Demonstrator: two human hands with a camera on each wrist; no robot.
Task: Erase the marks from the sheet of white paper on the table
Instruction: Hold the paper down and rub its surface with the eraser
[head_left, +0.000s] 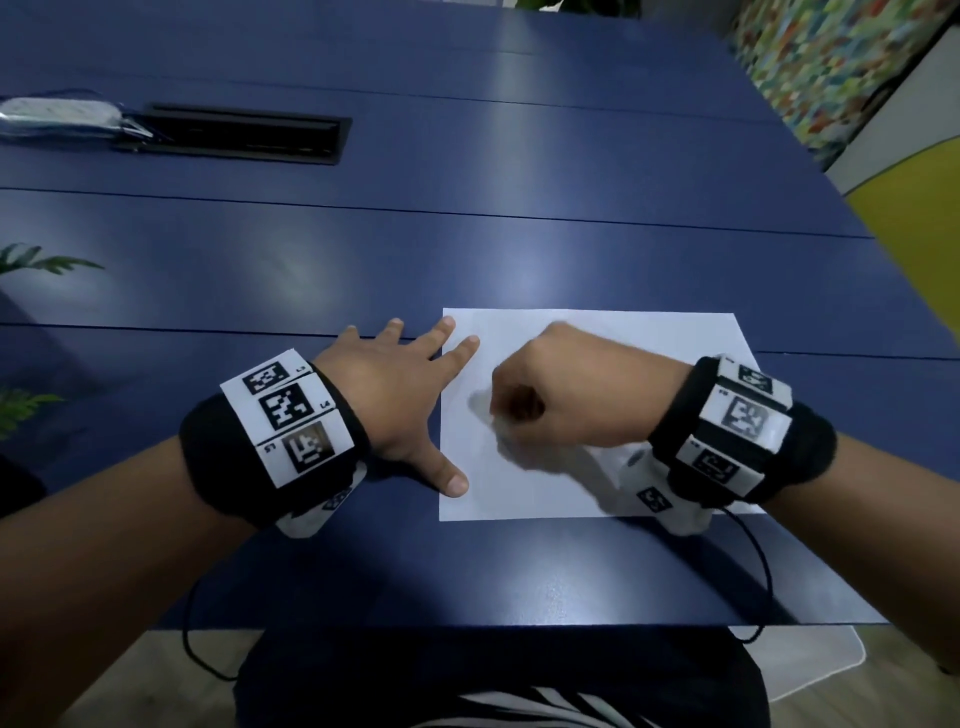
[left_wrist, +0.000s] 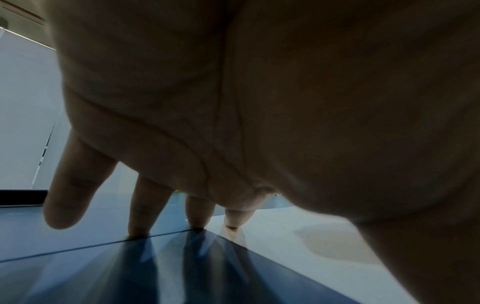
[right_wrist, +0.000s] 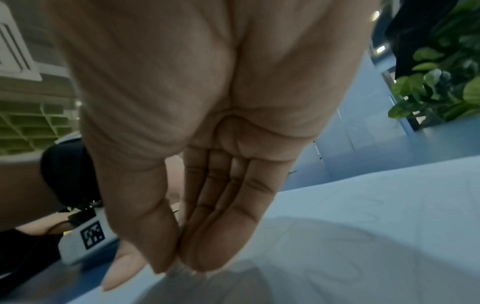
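Observation:
The white paper sheet (head_left: 597, 332) lies flat on the blue table (head_left: 311, 260), near its front edge. My left hand (head_left: 431, 410) is spread flat at the sheet's left edge, with the index tip and thumb tip pressing on the paper (left_wrist: 272, 246). My right hand (head_left: 504, 410) is over the sheet's left half, blurred, its fingers bunched against the thumb. In the right wrist view these fingertips (right_wrist: 207, 259) pinch a small pale eraser (right_wrist: 179, 267), mostly hidden, down on the paper (right_wrist: 376, 205). Only very faint traces show on the sheet there.
A black cable slot (head_left: 244, 135) is set in the table at the back left, with a white power strip (head_left: 57, 114) beside it. Plant leaves (head_left: 36, 260) reach in from the left. The table's front edge (head_left: 519, 618) runs just below the sheet.

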